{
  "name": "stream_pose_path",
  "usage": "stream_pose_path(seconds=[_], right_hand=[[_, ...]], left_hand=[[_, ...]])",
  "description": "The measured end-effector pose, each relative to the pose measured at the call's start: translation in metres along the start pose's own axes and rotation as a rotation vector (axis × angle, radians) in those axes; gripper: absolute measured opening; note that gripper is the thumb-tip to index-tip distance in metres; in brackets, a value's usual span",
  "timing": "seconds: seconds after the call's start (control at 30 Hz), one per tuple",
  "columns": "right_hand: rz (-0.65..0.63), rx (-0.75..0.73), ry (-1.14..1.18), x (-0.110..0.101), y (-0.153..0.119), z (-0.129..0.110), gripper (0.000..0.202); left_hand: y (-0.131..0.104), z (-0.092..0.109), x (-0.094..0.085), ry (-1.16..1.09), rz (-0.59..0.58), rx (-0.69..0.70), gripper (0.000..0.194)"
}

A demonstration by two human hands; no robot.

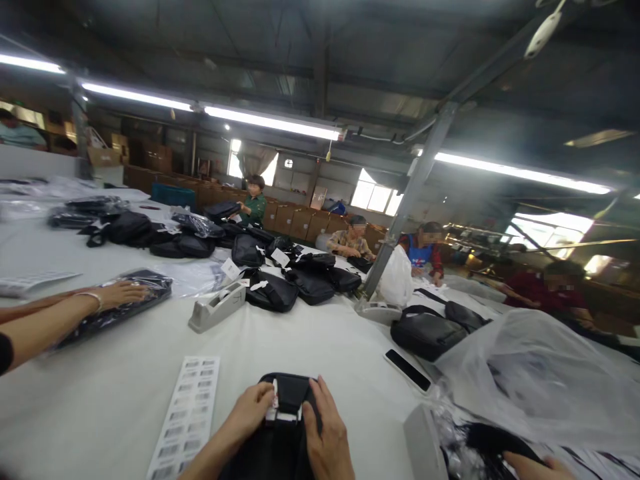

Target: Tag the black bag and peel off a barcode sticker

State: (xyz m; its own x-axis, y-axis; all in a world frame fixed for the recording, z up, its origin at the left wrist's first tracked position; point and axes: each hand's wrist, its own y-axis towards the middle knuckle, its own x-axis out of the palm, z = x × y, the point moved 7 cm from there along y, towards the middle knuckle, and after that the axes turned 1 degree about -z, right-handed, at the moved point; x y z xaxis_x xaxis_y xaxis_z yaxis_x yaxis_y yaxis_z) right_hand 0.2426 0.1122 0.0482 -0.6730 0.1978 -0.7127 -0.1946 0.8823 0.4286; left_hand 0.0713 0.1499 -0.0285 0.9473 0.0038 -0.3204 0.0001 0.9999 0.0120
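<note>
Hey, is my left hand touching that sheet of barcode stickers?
Apart. The head view shows bare table between the left hand, which rests on the black bag, and the sticker sheet.
</note>
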Motion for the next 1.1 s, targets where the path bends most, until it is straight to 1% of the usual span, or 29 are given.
stream_pose_path(seconds=[0.1, 0.17, 0.27, 0.33, 0.4, 0.47, 0.53, 0.63, 0.7, 0.77, 0.83, 0.87, 0.9, 0.97, 1.03, 1.1], right_hand=[[-0.049, -0.069, -0.057, 0.011, 0.009, -0.008, 0.049], [-0.093, -0.109, -0.120, 0.022, 0.012, -0.004, 0.047], [-0.154, -0.144, -0.228, 0.046, 0.008, 0.015, 0.044], [-0.156, -0.168, -0.280, 0.060, 0.002, 0.029, 0.042], [-0.149, -0.174, -0.297, 0.069, -0.004, 0.038, 0.042], [-0.160, -0.154, -0.279, 0.071, -0.008, 0.038, 0.043], [-0.180, -0.123, -0.229, 0.067, -0.010, 0.032, 0.043], [-0.194, -0.057, -0.089, 0.051, -0.011, 0.027, 0.047], [-0.148, 0.007, -0.020, 0.033, -0.014, 0.034, 0.050], [-0.055, 0.079, -0.023, 0.013, -0.020, 0.050, 0.053], [0.026, 0.171, -0.053, 0.000, -0.032, 0.071, 0.058], [0.040, 0.217, -0.047, -0.001, -0.039, 0.081, 0.061], [0.043, 0.259, -0.027, 0.001, -0.047, 0.090, 0.064], [0.029, 0.309, 0.027, 0.012, -0.062, 0.101, 0.066], [0.028, 0.314, 0.046, 0.026, -0.075, 0.104, 0.064], [0.054, 0.313, 0.015, 0.038, -0.084, 0.106, 0.061]], left_hand=[[0.004, -0.003, 0.007, -0.035, -0.023, -0.019, 0.040], [0.007, -0.005, 0.011, -0.049, -0.027, -0.014, 0.036], [0.010, -0.005, 0.015, -0.047, -0.021, 0.018, 0.029], [0.010, -0.005, 0.017, -0.029, -0.006, 0.039, 0.027], [0.009, -0.004, 0.018, -0.001, 0.012, 0.045, 0.026], [0.006, -0.002, 0.016, 0.028, 0.025, 0.044, 0.027], [0.000, -0.001, 0.011, 0.046, 0.040, 0.034, 0.035], [-0.017, -0.007, -0.010, 0.047, 0.089, 0.036, 0.048], [-0.033, -0.018, -0.025, 0.030, 0.132, 0.028, 0.053], [-0.052, -0.037, -0.033, 0.008, 0.156, -0.012, 0.058], [-0.068, -0.060, -0.029, -0.007, 0.134, -0.069, 0.063], [-0.073, -0.069, -0.023, -0.005, 0.119, -0.074, 0.066], [-0.077, -0.076, -0.016, 0.010, 0.116, -0.060, 0.067], [-0.080, -0.087, -0.004, 0.069, 0.154, 0.005, 0.068], [-0.078, -0.094, 0.005, 0.137, 0.221, 0.076, 0.066], [-0.073, -0.104, 0.012, 0.174, 0.268, 0.127, 0.065]])
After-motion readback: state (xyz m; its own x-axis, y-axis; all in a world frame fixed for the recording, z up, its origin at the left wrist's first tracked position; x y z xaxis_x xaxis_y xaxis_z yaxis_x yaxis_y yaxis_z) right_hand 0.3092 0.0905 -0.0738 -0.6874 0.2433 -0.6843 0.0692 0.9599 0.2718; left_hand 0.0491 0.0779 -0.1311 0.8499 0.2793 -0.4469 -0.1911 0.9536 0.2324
